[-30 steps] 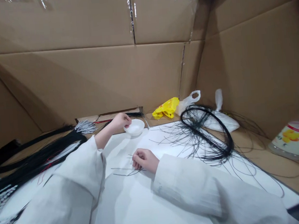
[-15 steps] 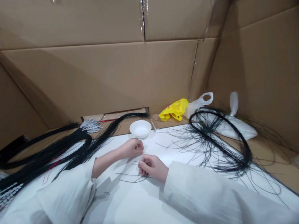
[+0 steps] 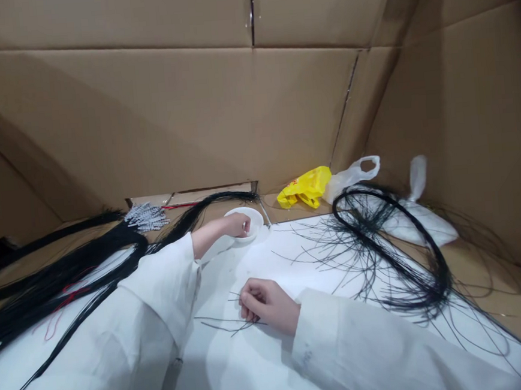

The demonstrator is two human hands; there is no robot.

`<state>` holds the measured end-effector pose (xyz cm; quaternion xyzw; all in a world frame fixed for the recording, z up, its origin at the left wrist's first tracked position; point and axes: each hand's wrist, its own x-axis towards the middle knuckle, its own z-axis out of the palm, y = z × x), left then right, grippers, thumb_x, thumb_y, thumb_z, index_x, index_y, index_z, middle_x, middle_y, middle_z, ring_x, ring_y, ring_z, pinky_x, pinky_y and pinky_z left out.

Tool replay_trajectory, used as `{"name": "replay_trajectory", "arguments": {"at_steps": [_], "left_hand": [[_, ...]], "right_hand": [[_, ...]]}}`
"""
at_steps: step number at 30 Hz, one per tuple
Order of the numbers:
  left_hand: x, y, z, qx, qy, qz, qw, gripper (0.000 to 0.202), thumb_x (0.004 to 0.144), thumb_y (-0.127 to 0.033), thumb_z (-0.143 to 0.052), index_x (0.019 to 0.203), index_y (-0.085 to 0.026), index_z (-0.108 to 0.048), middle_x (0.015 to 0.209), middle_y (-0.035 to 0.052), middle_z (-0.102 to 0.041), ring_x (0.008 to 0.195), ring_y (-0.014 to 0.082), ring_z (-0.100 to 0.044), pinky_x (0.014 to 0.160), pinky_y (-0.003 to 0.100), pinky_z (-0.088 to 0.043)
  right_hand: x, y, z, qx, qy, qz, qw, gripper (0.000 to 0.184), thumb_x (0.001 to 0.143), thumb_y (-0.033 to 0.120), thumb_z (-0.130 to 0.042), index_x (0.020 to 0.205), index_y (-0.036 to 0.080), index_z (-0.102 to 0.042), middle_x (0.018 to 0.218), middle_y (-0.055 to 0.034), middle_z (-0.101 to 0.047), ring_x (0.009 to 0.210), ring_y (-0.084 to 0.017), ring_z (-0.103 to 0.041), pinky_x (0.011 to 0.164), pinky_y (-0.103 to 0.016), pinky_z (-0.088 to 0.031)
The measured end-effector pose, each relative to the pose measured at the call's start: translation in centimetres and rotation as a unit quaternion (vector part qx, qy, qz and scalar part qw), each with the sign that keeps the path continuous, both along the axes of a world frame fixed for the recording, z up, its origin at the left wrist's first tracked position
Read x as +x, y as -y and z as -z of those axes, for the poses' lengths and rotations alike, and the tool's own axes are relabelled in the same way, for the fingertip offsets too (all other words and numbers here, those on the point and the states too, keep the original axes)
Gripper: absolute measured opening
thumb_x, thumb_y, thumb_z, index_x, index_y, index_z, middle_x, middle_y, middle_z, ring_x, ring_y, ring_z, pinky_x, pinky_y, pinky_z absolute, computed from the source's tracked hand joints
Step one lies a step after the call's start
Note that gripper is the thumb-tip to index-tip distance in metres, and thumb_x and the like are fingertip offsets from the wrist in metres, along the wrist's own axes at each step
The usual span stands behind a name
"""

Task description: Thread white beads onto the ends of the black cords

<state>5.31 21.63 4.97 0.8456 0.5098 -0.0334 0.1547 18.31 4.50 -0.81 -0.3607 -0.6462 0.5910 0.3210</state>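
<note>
My left hand [image 3: 239, 225] is closed, its fingers curled down inside a small white bowl [image 3: 257, 220] at the far edge of the white board. Whatever its fingertips hold, if anything, is too small to make out. Lower down, my right hand [image 3: 269, 302] is pinched closed over the board around thin black strands [image 3: 221, 324]. Several strand ends stick out to the left of its fingers and lie close above the white surface.
A loop of black strands [image 3: 437, 265] spreads loose ends on the right, near a white plastic bag [image 3: 420, 221]. A yellow bag [image 3: 307, 188] lies behind. Long black bundles [image 3: 88, 250] with white beaded ends [image 3: 145, 217] lie left. Cardboard walls [image 3: 168, 118] surround the board.
My left hand has moved up and away, from beside my right hand into the white bowl. My right hand keeps its pinch on the strands. The view has tilted down slightly.
</note>
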Motion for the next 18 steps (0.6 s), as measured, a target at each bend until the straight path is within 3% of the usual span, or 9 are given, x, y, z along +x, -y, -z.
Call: {"name": "replay_trajectory", "arguments": {"at_steps": [6, 12, 18], "left_hand": [[-0.9, -1.1, 0.7, -0.033, 0.052, -0.022, 0.998, 0.024, 0.084, -0.033, -0.053, 0.093, -0.011, -0.059, 0.09, 0.0035, -0.061, 0.077, 0.0153, -0.059, 0.067, 0.032, -0.05], [-2.3, -1.8, 0.1, -0.06, 0.176, -0.052, 0.981, 0.014, 0.072, -0.022, -0.061, 0.082, -0.012, -0.064, 0.07, 0.0034, -0.065, 0.06, 0.012, -0.058, 0.058, 0.024, -0.046], [-3.0, -1.6, -0.4, -0.108, 0.275, -0.075, 0.952, 0.017, 0.066, -0.014, -0.053, 0.078, -0.011, -0.064, 0.059, 0.0047, -0.065, 0.054, 0.0143, -0.061, 0.054, 0.024, -0.046]], "right_hand": [[0.1, 0.3, 0.1, 0.023, 0.02, 0.0, 1.0, 0.013, 0.083, 0.021, -0.044, 0.073, 0.014, -0.05, 0.061, -0.002, -0.058, 0.054, -0.009, -0.054, 0.055, -0.021, -0.045], [0.6, 1.6, -0.3, 0.227, 0.111, -0.02, 0.967, 0.014, 0.083, 0.02, -0.043, 0.075, 0.017, -0.054, 0.066, -0.0009, -0.062, 0.058, -0.009, -0.053, 0.057, -0.02, -0.04], [0.5, 1.7, -0.3, 0.241, 0.118, -0.017, 0.963, 0.014, 0.084, 0.019, -0.042, 0.075, 0.018, -0.054, 0.066, -0.0004, -0.063, 0.057, -0.009, -0.053, 0.057, -0.019, -0.04]]}}
